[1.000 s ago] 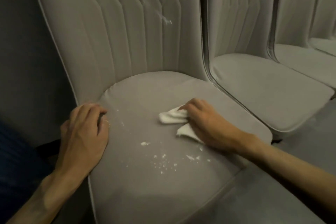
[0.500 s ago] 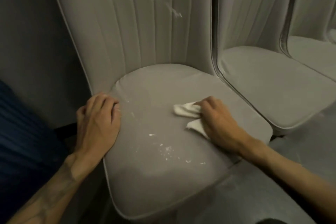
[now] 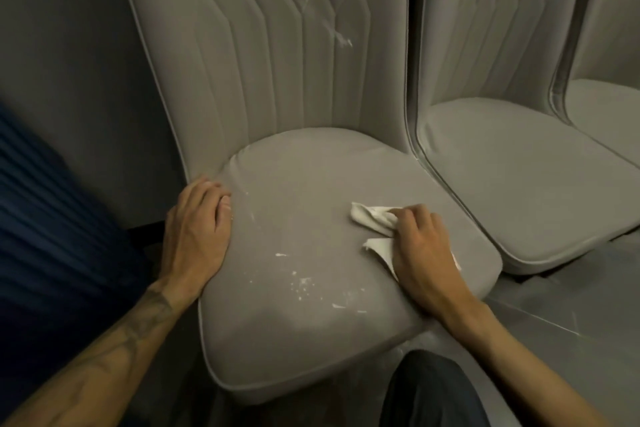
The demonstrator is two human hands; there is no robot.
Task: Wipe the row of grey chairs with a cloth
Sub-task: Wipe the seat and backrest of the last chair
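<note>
A grey padded chair (image 3: 294, 191) fills the middle of the view, its tall stitched back behind the seat. White crumbs (image 3: 304, 282) and smears lie on the front of the seat, and a white streak (image 3: 341, 38) marks the backrest. My right hand (image 3: 420, 253) presses a crumpled white cloth (image 3: 372, 217) flat on the right side of the seat. My left hand (image 3: 197, 232) rests palm down on the seat's left edge, fingers together, holding nothing.
A second grey chair (image 3: 512, 184) stands close on the right, with a third (image 3: 609, 107) beyond it. A dark blue ribbed surface (image 3: 52, 236) is at the left, a grey wall behind it. Grey floor (image 3: 571, 305) lies at the right front; my knee (image 3: 433, 392) is below.
The view has shifted, so the chair sits further right and lower in frame. My right hand with the cloth has slid slightly toward the seat's right edge. The left hand stays on the left edge.
</note>
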